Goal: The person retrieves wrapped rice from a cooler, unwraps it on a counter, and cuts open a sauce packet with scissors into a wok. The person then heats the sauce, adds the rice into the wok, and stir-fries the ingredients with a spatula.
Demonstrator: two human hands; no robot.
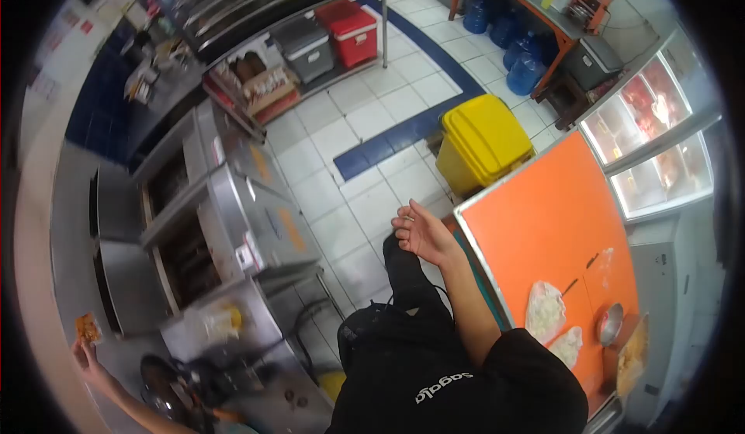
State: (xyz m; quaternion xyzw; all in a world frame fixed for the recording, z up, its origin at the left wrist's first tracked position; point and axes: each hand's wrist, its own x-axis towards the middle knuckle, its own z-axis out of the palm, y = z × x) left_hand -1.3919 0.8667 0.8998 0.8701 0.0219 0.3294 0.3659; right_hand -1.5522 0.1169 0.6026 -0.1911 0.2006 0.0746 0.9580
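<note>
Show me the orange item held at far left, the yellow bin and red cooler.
Orange item (88,327): head view, on its visible face.
Yellow bin (485,137): head view, on its lid.
Red cooler (347,18): head view, on its lid.

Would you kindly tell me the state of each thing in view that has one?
Right hand: empty, fingers loosely curled.
Far-left hand: gripping an orange food item; whose hand is unclear.
Yellow bin: lid shut.
Red cooler: lid shut.
Grey cooler: lid shut.
Display cabinet: lit inside.
</note>
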